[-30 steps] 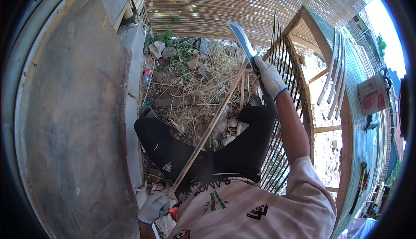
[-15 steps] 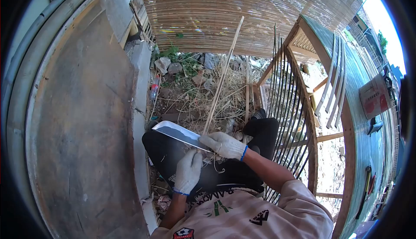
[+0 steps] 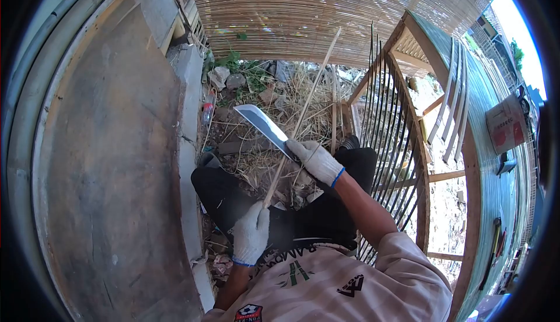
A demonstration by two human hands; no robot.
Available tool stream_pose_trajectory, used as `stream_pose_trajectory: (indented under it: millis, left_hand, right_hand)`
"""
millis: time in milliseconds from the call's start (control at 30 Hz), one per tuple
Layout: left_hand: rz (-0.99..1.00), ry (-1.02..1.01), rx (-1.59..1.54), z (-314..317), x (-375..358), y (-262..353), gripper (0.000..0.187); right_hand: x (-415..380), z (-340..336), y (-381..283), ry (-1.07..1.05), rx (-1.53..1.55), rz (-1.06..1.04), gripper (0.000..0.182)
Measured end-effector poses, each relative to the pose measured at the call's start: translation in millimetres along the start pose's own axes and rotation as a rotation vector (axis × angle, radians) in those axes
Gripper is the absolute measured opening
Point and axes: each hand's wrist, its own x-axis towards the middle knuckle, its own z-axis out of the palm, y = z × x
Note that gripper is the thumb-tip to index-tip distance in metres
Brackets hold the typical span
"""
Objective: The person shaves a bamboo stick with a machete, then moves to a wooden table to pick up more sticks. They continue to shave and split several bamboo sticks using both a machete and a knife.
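Observation:
My right hand (image 3: 318, 160), in a white knit glove with a blue cuff, is closed around the grip of a machete (image 3: 263, 126). Its broad blade points up and left, out in front of my knees. My gloved left hand (image 3: 251, 234) grips the lower end of a long, thin bamboo strip (image 3: 307, 101) near my lap. The strip slants up and right, passing close by the machete's grip and my right fingers. Thin curled fibres hang about my right glove, and the machete's handle is mostly hidden inside it.
Dry shavings (image 3: 291, 97) and rubble cover the ground ahead, before a bamboo screen (image 3: 280, 18). A large wooden board (image 3: 111, 147) stands at left. To the right are a slatted wooden frame (image 3: 421, 188), a green-covered bench (image 3: 487, 205), several loose strips (image 3: 452, 109) and a box (image 3: 505, 125).
The machete has moved forward, away from my lap, and its blade now points more steeply upward. My right hand has moved up and right along the strip; my left hand stays near my lap.

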Motion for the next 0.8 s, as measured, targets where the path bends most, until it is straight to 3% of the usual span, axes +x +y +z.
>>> stream_pose_trajectory:
  millis: [100, 233, 300, 433, 600, 733, 800]
  left_hand:
    - [0.155, 0.088, 0.05, 8, 2, -1, 0.028]
    - [0.103, 0.057, -0.028, 14, 19, 14, 0.028]
    - [0.193, 0.104, 0.009, 16, 24, 18, 0.027]
    - [0.149, 0.053, 0.05, 12, 24, 17, 0.027]
    - [0.282, 0.135, 0.08, 13, 16, 1, 0.026]
    - [0.271, 0.138, 0.073, 13, -1, -7, 0.025]
    - [0.248, 0.107, 0.072, 15, -4, -11, 0.025]
  right_hand:
    - [-5, 5, 2, -0.083, 0.01, 0.006, 0.054]
    - [-28, 23, -4, -0.214, -0.103, 0.023, 0.054]
    - [-30, 28, -6, -0.264, -0.097, 0.029, 0.054]
    - [-25, 25, -5, -0.19, -0.085, 0.019, 0.053]
    - [-9, 9, -6, -0.084, -0.106, 0.022, 0.052]
    - [8, -22, -4, 0.133, -0.008, 0.019, 0.054]
    - [7, -37, -7, 0.145, 0.074, 0.013, 0.053]
